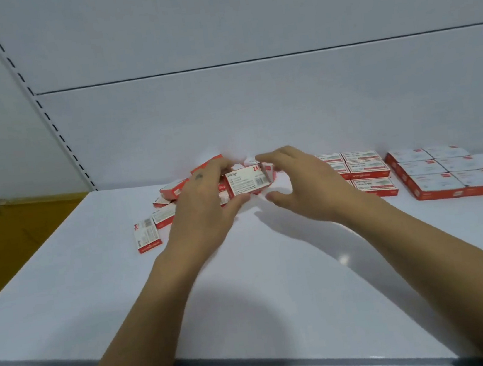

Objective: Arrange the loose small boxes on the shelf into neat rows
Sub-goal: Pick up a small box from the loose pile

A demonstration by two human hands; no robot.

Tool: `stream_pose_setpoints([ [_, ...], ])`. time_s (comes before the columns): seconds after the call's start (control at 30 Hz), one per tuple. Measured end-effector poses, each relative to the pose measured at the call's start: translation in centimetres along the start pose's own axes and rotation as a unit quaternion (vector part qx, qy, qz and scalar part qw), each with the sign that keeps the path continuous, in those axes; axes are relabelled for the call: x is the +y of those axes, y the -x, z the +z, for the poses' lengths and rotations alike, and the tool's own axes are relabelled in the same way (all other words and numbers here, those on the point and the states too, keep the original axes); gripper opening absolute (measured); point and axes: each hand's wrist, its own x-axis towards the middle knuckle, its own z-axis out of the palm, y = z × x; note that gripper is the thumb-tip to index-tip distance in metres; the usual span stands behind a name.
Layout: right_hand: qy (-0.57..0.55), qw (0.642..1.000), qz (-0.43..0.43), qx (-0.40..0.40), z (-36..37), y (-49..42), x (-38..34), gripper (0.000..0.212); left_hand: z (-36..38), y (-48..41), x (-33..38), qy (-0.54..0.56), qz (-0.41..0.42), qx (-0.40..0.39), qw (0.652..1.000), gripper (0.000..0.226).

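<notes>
While the left hand (202, 200) pinches a flat rectangular cardboard box (247, 180), the right hand (299, 187) hovers half-open beside it, above the glossy shelf (100, 287).

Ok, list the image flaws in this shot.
Head view: the wide angle bends the front edge of the white shelf; soft arm shadows and one small glare spot lie on it; the heap of red-and-white small cardboard boxes is smeared; on the box in the left hand only "24/" reads.

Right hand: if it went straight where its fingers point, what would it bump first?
Probably the small box the left hand holds, just ahead of the right hand; depth is unclear.
</notes>
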Motion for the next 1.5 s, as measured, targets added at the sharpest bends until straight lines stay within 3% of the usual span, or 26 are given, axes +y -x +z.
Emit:
stream_pose_setpoints([
  [0.23,-0.041,0.993,0.098,0.055,-1.0,2.8,4.5,0.084,4.9,-3.9,2.8,0.054,0.038,-0.077,0.995,0.043],
  [0.53,0.013,0.997,0.067,0.027,-1.3,2.7,5.2,0.088,6.4,-2.2,1.3,0.095,0.002,-0.081,0.992,0.043],
  [0.73,0.023,0.997,0.062,0.028,-0.9,2.7,5.1,0.076,6.3,-2.5,0.9,0.114,0.018,-0.054,0.992,0.04],
  [0.93,-0.003,0.997,0.062,0.041,-0.9,2.7,5.1,0.051,6.5,-2.1,0.7,0.1,0.054,-0.055,0.992,0.041],
  [1.17,-0.011,0.996,0.083,0.033,-1.0,2.9,5.3,0.05,6.3,-2.1,1.1,0.096,0.038,-0.087,0.991,0.062],
  [1.37,-0.076,0.994,0.081,-0.016,-1.0,2.9,5.4,0.037,6.0,-2.1,1.2,0.122,0.01,-0.066,0.99,0.036],
  [1.43,-0.146,0.985,0.089,-0.017,-1.0,2.9,5.1,0.03,5.8,-2.3,1.2,0.153,-0.014,-0.064,0.986,0.022],
  [1.5,-0.243,0.962,0.126,-0.001,-0.9,2.9,4.8,0.037,5.9,-2.5,1.2,0.227,-0.067,-0.067,0.969,0.012],
])
